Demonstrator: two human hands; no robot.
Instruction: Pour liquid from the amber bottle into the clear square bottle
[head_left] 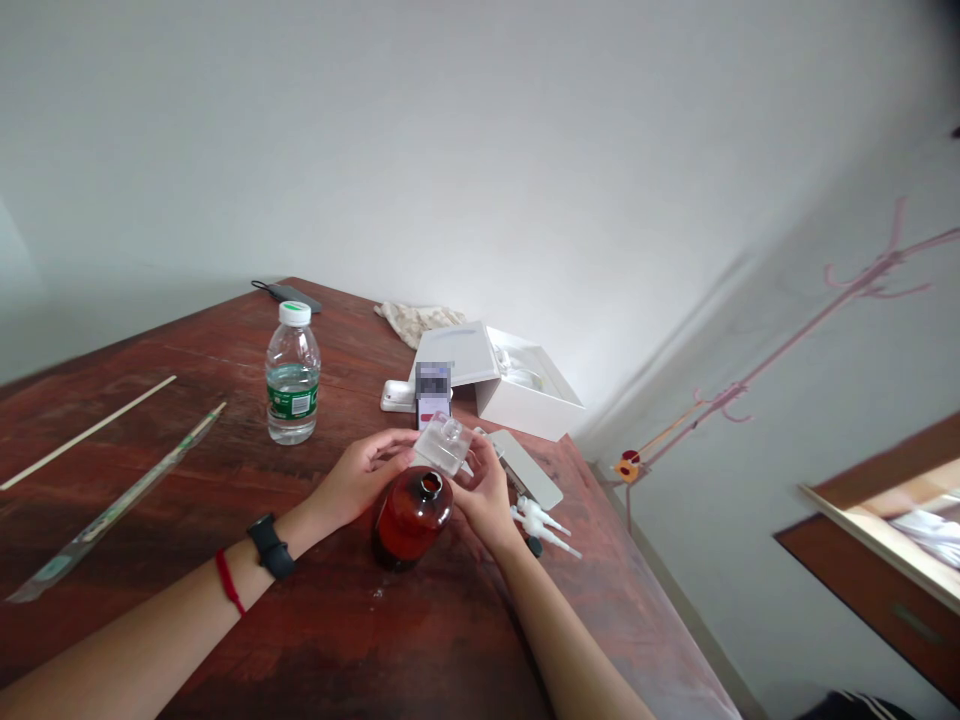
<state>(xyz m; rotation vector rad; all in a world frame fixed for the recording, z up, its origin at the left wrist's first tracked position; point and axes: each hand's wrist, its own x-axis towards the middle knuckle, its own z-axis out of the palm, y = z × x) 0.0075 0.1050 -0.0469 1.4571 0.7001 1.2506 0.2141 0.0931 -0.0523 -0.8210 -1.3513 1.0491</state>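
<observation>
— What are the hands holding?
— The left hand (365,472) and right hand (486,492) both close their fingers on a small clear bottle (444,445), held tilted just above the open amber bottle (412,516) on the counter (187,560).
— Anything nearby?
— A water bottle (292,374) stands far left; white droppers (546,526) lie right.

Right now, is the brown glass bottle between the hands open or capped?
Open: the brown glass bottle stands upright, its round mouth bare and uncapped.
</observation>
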